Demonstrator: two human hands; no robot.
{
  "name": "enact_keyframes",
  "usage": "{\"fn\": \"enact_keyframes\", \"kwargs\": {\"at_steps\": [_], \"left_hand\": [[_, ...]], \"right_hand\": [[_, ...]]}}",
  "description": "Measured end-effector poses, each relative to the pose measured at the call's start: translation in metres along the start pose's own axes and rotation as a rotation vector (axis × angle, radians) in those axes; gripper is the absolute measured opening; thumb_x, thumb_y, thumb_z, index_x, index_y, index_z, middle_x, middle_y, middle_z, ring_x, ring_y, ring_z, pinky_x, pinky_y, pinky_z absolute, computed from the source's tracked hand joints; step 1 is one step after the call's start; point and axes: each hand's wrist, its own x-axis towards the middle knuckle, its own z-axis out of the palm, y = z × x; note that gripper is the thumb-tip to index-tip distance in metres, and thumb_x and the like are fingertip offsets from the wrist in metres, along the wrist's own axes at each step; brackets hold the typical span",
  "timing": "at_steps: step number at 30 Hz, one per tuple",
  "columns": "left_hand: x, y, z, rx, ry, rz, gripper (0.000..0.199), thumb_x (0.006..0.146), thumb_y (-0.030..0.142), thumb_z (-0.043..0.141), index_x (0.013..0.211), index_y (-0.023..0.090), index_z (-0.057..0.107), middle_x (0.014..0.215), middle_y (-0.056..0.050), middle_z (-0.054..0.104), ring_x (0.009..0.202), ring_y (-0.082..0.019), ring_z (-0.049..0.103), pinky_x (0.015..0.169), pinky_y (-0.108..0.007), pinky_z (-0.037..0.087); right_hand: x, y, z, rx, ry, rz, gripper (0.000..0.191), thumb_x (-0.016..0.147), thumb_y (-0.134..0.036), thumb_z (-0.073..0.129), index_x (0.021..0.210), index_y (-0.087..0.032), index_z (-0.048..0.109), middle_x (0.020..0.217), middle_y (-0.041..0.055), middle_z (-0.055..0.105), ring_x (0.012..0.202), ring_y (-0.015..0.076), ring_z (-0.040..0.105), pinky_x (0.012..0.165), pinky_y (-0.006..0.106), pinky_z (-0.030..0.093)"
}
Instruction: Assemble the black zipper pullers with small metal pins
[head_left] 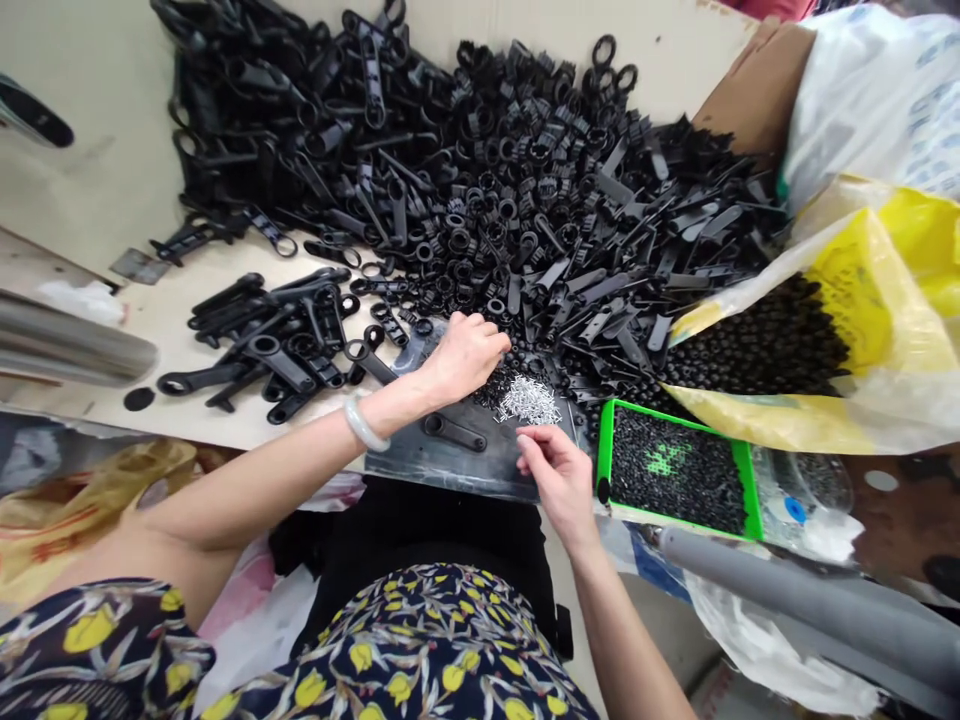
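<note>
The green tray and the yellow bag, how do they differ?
The green tray is a rigid, shallow rectangle lying flat near the right hand; the yellow bag is soft, crumpled plastic, larger and slumped open on its side. The tray's black bits look finer than the bag's. Both hold small black parts.

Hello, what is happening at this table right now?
A person sits at a work table covered by a big heap of black plastic parts. The left hand reaches into the near edge of the heap, fingers curled over small parts. The right hand is at a small pile of silvery pins lying on a dark tray, fingertips pinched together; whether it holds a pin is too small to tell. A green box of tiny black pieces stands beside it.
</note>
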Motion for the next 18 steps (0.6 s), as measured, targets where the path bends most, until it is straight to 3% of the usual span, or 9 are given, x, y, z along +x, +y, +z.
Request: {"fn": "enact_keyframes", "kwargs": {"at_steps": [3, 6, 11, 15, 18], "left_hand": [[-0.032, 0.016, -0.021, -0.388, 0.13, -0.166, 0.024, 0.097, 0.017, 0.057, 0.11, 0.018, 0.077, 0.109, -0.008, 0.076, 0.097, -0.021, 0.068, 0.09, -0.039, 0.052], [-0.076, 0.038, -0.03, -0.778, 0.112, -0.382, 0.023, 0.097, 0.026, 0.061, 0.11, 0.02, 0.079, 0.109, -0.007, 0.077, 0.093, -0.019, 0.072, 0.086, -0.034, 0.057], [-0.128, 0.069, -0.002, -1.249, 0.204, -0.689, 0.021, 0.091, 0.033, 0.074, 0.106, 0.02, 0.08, 0.106, -0.007, 0.08, 0.098, -0.021, 0.077, 0.094, -0.033, 0.06], [-0.138, 0.075, 0.017, -1.312, 0.251, -0.734, 0.022, 0.09, 0.033, 0.076, 0.107, 0.019, 0.077, 0.106, -0.009, 0.081, 0.101, -0.023, 0.077, 0.093, -0.032, 0.06], [-0.141, 0.075, 0.017, -1.095, 0.305, -0.654, 0.017, 0.093, 0.031, 0.072, 0.104, 0.02, 0.077, 0.104, -0.007, 0.08, 0.097, -0.022, 0.076, 0.09, -0.033, 0.059]], "right_hand": [[0.008, 0.007, 0.016, 0.266, -0.004, 0.095, 0.023, 0.09, -0.043, 0.076, 0.098, -0.021, 0.075, 0.076, -0.0008, 0.067, 0.06, 0.0111, 0.058, 0.057, 0.025, 0.048], [0.013, 0.008, 0.021, 0.399, -0.006, 0.16, 0.026, 0.084, -0.043, 0.083, 0.095, -0.02, 0.076, 0.077, -0.0002, 0.067, 0.057, 0.0089, 0.054, 0.054, 0.023, 0.045], [0.016, 0.003, 0.02, 0.446, -0.006, 0.205, 0.028, 0.078, -0.042, 0.087, 0.091, -0.02, 0.077, 0.077, 0.0001, 0.067, 0.055, 0.0075, 0.053, 0.052, 0.022, 0.044], [0.018, 0.002, 0.015, 0.326, -0.046, 0.17, 0.026, 0.087, -0.044, 0.079, 0.099, -0.02, 0.077, 0.083, 0.0021, 0.07, 0.058, 0.0095, 0.056, 0.054, 0.024, 0.047], [0.023, -0.003, 0.008, -0.022, -0.112, -0.029, 0.022, 0.098, -0.04, 0.066, 0.11, -0.023, 0.075, 0.096, 0.0043, 0.072, 0.068, 0.0129, 0.063, 0.06, 0.027, 0.051]]}}
